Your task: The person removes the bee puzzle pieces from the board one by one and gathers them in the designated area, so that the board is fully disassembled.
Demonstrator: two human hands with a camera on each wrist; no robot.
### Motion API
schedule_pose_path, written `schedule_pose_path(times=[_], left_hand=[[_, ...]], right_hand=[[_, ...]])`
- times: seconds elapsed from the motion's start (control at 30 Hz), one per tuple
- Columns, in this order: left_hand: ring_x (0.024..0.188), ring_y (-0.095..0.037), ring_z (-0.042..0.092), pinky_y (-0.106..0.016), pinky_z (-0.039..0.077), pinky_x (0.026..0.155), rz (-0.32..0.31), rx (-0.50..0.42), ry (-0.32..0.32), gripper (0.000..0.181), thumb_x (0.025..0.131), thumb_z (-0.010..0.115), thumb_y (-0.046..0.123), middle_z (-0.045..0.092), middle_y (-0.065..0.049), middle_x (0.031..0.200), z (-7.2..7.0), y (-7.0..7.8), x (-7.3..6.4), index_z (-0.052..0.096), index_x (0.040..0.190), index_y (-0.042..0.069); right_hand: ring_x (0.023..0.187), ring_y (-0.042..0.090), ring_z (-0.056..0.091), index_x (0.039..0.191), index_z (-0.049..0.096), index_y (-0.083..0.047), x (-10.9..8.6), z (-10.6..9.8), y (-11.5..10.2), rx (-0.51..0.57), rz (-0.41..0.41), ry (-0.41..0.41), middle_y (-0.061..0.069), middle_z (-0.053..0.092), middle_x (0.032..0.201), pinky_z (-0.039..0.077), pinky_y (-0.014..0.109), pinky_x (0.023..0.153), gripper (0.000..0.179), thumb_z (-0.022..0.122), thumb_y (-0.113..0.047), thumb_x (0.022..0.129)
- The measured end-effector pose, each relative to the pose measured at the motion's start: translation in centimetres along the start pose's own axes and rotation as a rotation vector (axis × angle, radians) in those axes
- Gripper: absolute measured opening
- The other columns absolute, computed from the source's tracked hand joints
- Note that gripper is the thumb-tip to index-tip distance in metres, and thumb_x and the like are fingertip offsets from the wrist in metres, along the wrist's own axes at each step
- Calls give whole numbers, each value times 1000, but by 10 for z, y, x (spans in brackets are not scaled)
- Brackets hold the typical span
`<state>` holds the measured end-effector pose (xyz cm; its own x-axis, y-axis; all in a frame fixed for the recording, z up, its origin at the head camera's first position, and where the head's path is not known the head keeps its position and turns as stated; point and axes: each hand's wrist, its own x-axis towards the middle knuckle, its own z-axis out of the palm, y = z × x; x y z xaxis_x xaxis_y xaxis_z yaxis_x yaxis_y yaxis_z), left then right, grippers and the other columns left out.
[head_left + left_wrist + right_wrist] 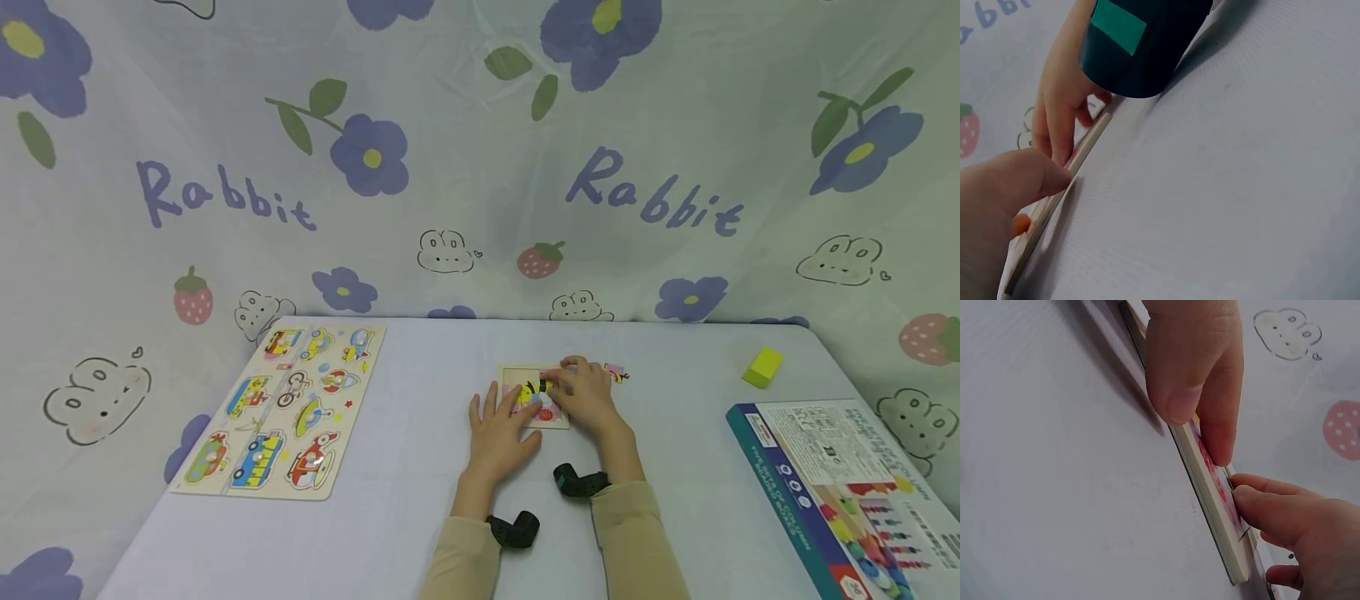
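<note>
A small square wooden puzzle board (556,422), with a yellow-and-black striped picture on pink, lies on the table. My left hand (498,437) rests on its left part with spread fingers; its thumb (1054,179) touches the near edge. My right hand (591,398) is over the board's right side, thumb and forefinger pinching a striped puzzle piece (543,386) at the picture. In the right wrist view the right hand (1310,528) and left hand (1191,356) almost meet. Fingers partly hide the picture. Another pink-and-striped piece (618,373) lies just beyond the right hand.
A larger wooden vehicle puzzle (288,408) lies on the left of the white table (375,550). At the right are a yellow block (763,367) and a flat printed box (832,492). A patterned curtain (480,167) hangs behind the table. Both wrists wear black cameras.
</note>
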<state>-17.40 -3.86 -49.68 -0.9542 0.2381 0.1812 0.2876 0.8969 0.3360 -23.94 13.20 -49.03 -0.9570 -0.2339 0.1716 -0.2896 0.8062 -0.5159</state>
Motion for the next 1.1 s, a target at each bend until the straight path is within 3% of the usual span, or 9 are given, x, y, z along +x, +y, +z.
schedule_pose_path(times=[0.63,1.1], left_hand=[[138,-34,17,-57,9,107,-3,-9,-5,44,84,53,43,39,-1,144,-2,1,0,57,126,33],[137,-35,19,-57,9,106,-2,-20,4,43,83,53,42,41,-2,142,-3,1,0,58,125,32]], right_hand=[[115,39,37,109,66,-24,1,2,-3,35,-11,-20,14,45,127,20,58,95,23,62,-20,86],[112,35,40,103,66,-21,2,0,-6,64,-6,35,11,55,118,22,54,93,19,63,-16,85]])
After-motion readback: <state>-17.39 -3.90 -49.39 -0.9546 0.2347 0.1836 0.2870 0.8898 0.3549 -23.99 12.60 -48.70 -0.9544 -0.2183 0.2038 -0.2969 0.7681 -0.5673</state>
